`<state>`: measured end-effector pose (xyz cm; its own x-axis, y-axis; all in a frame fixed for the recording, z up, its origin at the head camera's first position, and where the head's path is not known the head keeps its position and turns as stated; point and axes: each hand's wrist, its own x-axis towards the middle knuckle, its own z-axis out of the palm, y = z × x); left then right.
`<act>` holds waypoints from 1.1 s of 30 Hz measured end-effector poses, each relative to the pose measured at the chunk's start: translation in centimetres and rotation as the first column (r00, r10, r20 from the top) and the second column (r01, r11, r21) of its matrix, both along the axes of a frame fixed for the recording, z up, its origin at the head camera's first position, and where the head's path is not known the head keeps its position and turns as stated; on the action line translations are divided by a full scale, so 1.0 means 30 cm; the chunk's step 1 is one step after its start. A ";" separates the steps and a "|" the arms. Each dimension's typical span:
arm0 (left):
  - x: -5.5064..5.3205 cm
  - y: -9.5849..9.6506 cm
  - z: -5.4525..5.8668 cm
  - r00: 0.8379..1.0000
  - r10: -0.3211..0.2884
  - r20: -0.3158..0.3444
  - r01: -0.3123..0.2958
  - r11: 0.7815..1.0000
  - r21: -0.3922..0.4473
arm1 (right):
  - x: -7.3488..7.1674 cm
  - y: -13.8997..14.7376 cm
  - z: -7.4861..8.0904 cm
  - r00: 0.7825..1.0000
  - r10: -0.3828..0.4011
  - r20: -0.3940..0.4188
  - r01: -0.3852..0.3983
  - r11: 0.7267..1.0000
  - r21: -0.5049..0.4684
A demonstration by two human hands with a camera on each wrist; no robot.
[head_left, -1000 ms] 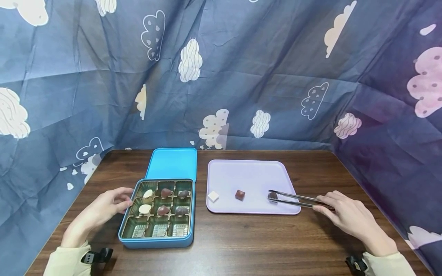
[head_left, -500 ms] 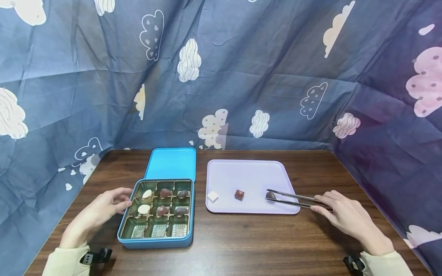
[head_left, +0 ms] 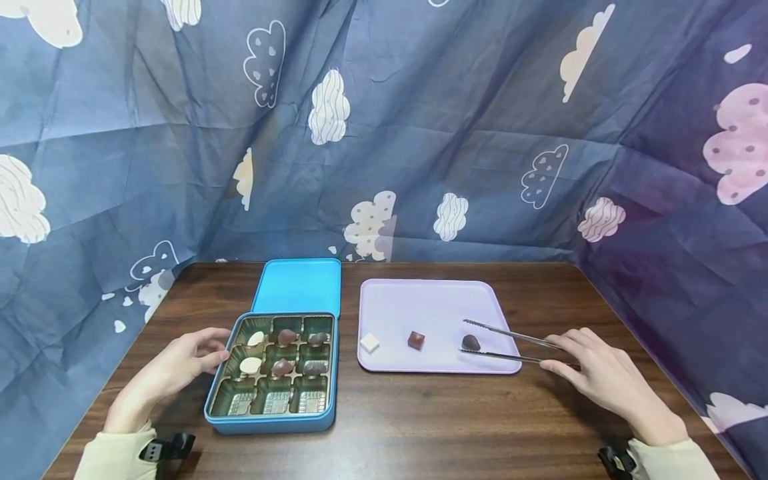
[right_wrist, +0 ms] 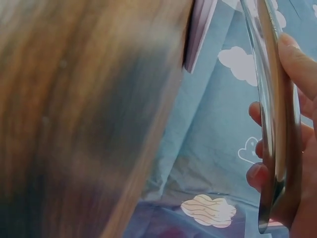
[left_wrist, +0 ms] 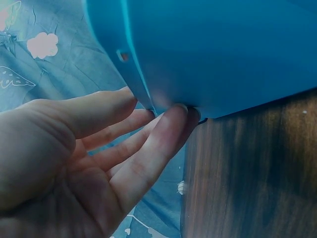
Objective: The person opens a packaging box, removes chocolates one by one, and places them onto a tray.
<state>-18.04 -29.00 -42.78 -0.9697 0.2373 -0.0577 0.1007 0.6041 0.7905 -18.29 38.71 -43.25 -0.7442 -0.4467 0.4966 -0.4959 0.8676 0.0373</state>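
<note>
My right hand (head_left: 606, 367) holds metal tongs (head_left: 510, 358), thumb on one arm and fingers on the other. The tong arms are spread, with a dark brown chocolate (head_left: 471, 343) on the lilac tray (head_left: 432, 303) between their tips, close to the nearer one. Seen in the right wrist view, the tongs (right_wrist: 277, 114) lie along my fingers. My left hand (head_left: 183, 360) touches the left side of a blue tin (head_left: 270, 424); the left wrist view shows fairly straight fingers (left_wrist: 163, 134) with their tips against the tin's wall (left_wrist: 223, 54).
A reddish-brown square chocolate (head_left: 416, 340) and a white square one (head_left: 369, 343) lie on the tray's front half. Chocolates fill the tin's back two rows; its front row of compartments (head_left: 275, 395) is bare. Behind the tin lies a bright blue lid (head_left: 300, 285).
The tong arms have spread apart. The dark chocolate, earlier close between the tips, now sits on the tray with a wide gap to the far arm. My left hand stays put.
</note>
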 end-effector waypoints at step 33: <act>0.002 0.003 0.001 1.000 -0.017 -0.007 0.016 0.999 -0.031 | -0.003 -0.190 0.214 0.959 0.266 -0.102 -0.259 0.963 0.075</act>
